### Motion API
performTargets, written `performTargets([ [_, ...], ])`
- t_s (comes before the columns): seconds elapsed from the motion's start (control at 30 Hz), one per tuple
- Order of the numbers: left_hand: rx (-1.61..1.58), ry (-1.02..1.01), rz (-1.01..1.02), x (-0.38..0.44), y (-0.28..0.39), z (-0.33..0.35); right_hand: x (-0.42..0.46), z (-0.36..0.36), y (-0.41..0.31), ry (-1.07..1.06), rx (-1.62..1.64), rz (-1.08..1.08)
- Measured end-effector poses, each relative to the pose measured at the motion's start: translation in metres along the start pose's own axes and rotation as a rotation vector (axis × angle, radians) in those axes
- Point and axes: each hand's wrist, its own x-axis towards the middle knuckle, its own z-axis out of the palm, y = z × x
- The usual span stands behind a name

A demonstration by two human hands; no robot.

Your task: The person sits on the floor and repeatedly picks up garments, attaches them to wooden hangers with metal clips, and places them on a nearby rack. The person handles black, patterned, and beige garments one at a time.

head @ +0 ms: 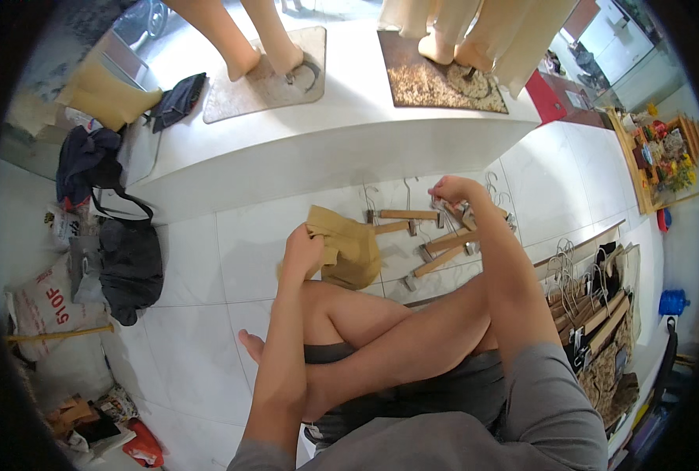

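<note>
My left hand [303, 252] grips the edge of a mustard-tan cloth garment [349, 250], which hangs in folds over the floor in front of my crossed legs. My right hand [458, 189] is over a loose pile of wooden clip hangers [449, 240] with metal hooks and clips. Its fingers are curled together near the upper hangers; whether they hold one is too small to make out. One hanger [393, 227] lies right against the garment's right side, partly behind it.
A white display platform [349, 141] bearing mannequin feet [290, 59] runs across the front. To the left is a black bag [130, 265] by a printed sack [55, 303]. Garments on hangers [597, 318] lie to my right. A small altar with flowers [670, 156] is at the far right.
</note>
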Motion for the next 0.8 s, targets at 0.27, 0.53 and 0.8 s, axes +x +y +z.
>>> performTargets([
  [0.27, -0.794, 0.039, -0.283, -0.019, 0.033, -0.017, -0.12, 0.029, -0.034, 0.417, 0.969, -0.644],
  [0.53, -0.902, 0.14, -0.128, -0.047, 0.073, -0.004, -0.123, 0.036, -0.04, 0.081, 1.284, -0.664],
  [0.8, -0.73, 0.162, -0.039, -0.04, 0.068, 0.001, -0.095, 0.034, -0.034, 0.244, 1.083, -0.592],
])
